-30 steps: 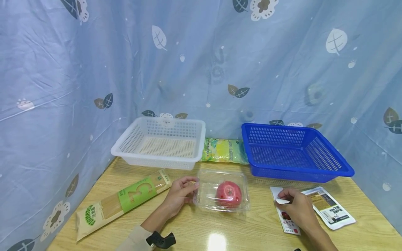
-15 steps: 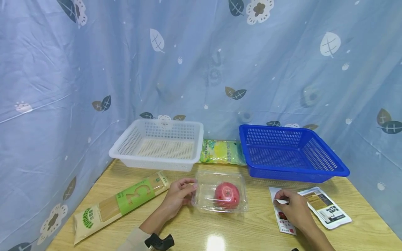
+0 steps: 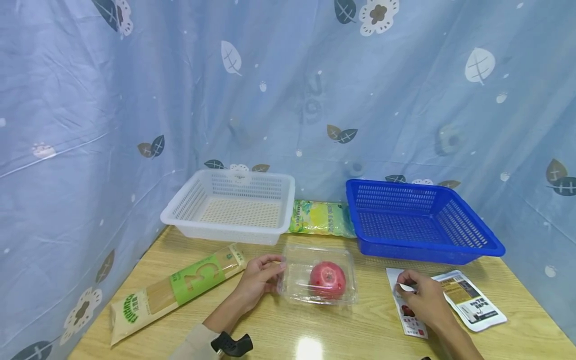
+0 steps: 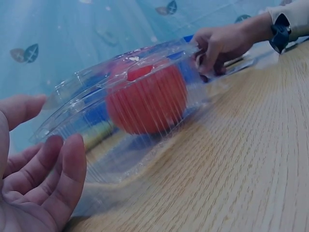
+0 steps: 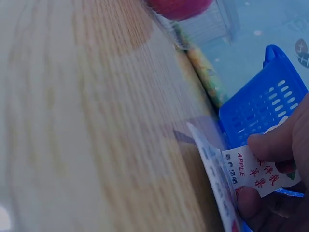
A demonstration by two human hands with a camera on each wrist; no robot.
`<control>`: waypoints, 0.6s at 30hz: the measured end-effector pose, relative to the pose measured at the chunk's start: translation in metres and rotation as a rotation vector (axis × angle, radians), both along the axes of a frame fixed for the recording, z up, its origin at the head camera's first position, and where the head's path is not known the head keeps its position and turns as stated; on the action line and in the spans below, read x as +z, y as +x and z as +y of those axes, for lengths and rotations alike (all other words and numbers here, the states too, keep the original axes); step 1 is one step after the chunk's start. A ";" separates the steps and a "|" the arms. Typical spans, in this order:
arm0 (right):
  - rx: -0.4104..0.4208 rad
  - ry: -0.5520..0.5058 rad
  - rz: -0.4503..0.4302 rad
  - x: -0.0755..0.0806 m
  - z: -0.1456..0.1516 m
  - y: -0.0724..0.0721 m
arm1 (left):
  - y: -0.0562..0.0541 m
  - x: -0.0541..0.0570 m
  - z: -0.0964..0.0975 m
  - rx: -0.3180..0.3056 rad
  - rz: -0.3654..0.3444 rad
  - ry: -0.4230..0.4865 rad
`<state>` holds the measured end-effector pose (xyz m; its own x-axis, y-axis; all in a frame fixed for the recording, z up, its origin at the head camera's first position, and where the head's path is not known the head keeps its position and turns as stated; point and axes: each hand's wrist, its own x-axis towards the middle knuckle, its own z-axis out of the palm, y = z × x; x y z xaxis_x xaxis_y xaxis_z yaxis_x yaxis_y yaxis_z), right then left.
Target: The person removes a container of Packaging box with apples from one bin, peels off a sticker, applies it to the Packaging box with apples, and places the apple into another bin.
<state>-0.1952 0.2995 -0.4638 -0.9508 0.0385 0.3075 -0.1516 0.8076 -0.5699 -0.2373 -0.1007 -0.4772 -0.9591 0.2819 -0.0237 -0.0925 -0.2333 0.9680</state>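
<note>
A red apple (image 3: 328, 280) sits inside a clear plastic clamshell box (image 3: 297, 290) at the table's middle. My left hand (image 3: 257, 281) holds the box's left edge, thumb above and curled fingers below, as the left wrist view shows. To the right, my right hand (image 3: 423, 297) pinches a white sticker (image 5: 256, 169) printed with APPLE and red characters. That sticker stands away from a white label sheet (image 3: 407, 320) lying on the table under the hand. Part of the sheet is hidden by my fingers.
At the back stand a white basket (image 3: 227, 231) and a blue basket (image 3: 432, 254), with a yellow-green packet (image 3: 320, 218) between them. A noodle packet (image 3: 180, 290) lies at left. A white pouch (image 3: 477, 305) lies beyond my right hand. A patterned curtain (image 3: 270, 100) hangs behind.
The head view shifts slightly. Both hands, the box and the apple keep their places, and my right hand still pinches the sticker.
</note>
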 end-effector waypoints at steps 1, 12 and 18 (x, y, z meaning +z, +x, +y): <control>0.001 -0.002 0.011 0.000 0.000 0.000 | 0.000 0.000 0.000 -0.002 -0.001 0.000; 0.066 0.011 0.120 0.003 0.000 -0.004 | 0.000 0.001 0.001 -0.007 -0.007 0.000; 0.071 0.005 0.156 0.007 -0.001 -0.003 | -0.001 0.001 0.000 -0.008 -0.010 -0.006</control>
